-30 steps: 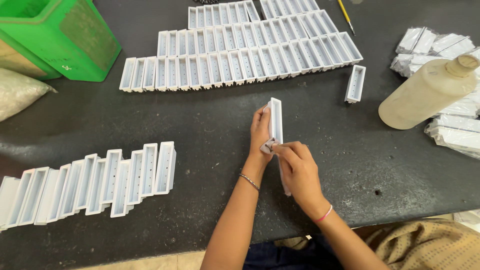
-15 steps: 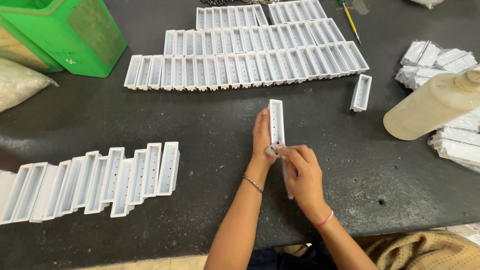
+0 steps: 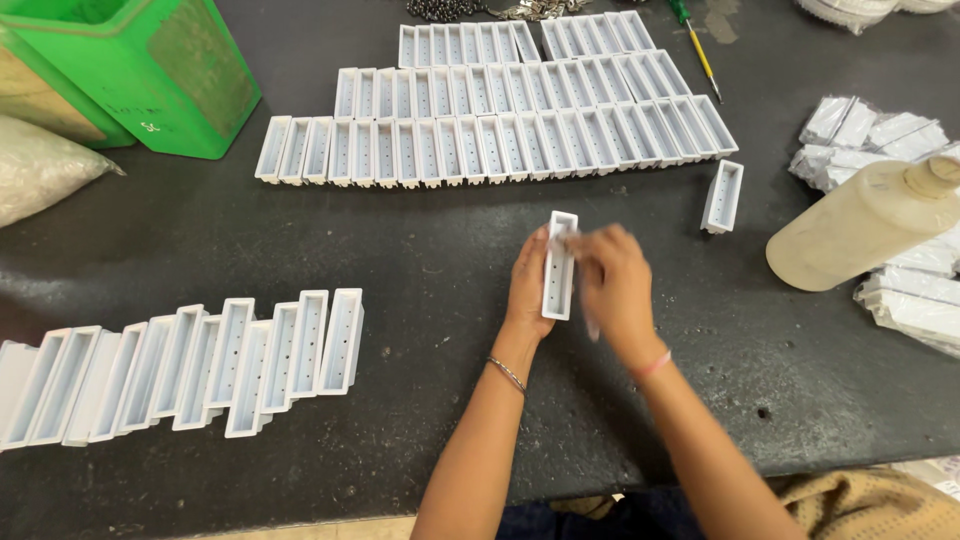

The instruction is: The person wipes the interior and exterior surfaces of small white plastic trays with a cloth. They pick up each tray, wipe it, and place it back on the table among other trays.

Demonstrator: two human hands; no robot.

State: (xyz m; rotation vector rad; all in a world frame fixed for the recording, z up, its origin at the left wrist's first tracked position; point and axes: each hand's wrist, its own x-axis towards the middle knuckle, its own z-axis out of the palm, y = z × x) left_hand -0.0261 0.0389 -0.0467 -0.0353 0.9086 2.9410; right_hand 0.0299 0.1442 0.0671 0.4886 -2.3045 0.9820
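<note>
My left hand (image 3: 527, 288) holds a long white plastic tray (image 3: 558, 265) with small holes in its floor, open side up, above the dark table (image 3: 420, 250). My right hand (image 3: 612, 280) is right beside it, fingers at the tray's upper end; the hand is blurred, and a thin white stick seems to poke out below it. Rows of the same white trays (image 3: 500, 125) lie side by side further back. A lone white tray (image 3: 722, 196) sits to the right of them.
A leaning row of white trays (image 3: 190, 365) lies at the front left. A green bin (image 3: 140, 65) and a clear bag (image 3: 40, 170) stand at the back left. A cloudy plastic bottle (image 3: 865, 225) and wrapped white packs (image 3: 870, 130) lie at the right. A screwdriver (image 3: 697, 45) lies at the back.
My right hand has moved up from the tray's lower end to its upper end. The left hand keeps its hold on the tray.
</note>
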